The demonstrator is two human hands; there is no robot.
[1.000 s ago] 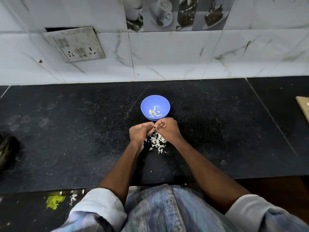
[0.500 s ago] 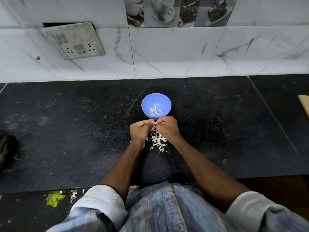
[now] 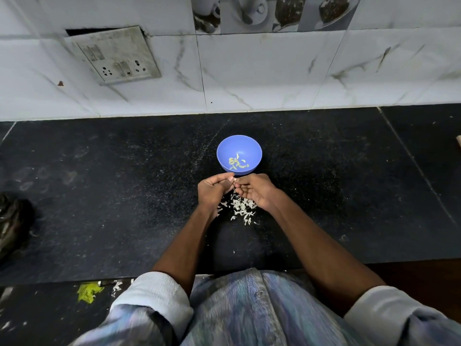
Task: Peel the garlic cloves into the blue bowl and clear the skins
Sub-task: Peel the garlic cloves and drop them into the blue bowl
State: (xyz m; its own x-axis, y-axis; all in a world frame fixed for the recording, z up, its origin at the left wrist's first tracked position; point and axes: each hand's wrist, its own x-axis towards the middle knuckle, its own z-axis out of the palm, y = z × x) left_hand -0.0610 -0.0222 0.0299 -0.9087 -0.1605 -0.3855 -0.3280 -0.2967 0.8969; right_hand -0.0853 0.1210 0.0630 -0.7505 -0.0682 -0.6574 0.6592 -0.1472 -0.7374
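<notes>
Since a second ago the two hands have lifted slightly and drawn nearer the bowl, their fingertips now meeting just in front of its near rim; the bowl and the skins have not moved.

Head view: the left hand [image 3: 212,189] and the right hand [image 3: 257,189] meet at their fingertips over the black counter [image 3: 99,196], both with fingers curled in. They seem to pinch one small pale garlic clove [image 3: 231,179] between them, though it is too small to say how much skin is left on it. The blue bowl [image 3: 224,148] stands just beyond the hands, with a few peeled cloves [image 3: 238,163] in its bottom. A pile of skins [image 3: 242,207] lies on the counter right under the wrists.

To do this step well, I judge the left hand should hold the clove firm while the right thumbnail lifts the skin at one end and strips it toward the pile (not over the bowl, where flakes would fall among the clean cloves). Only then should the bare clove go forward into the bowl. Peeling is partly done; the skins are not yet cleared.
</notes>
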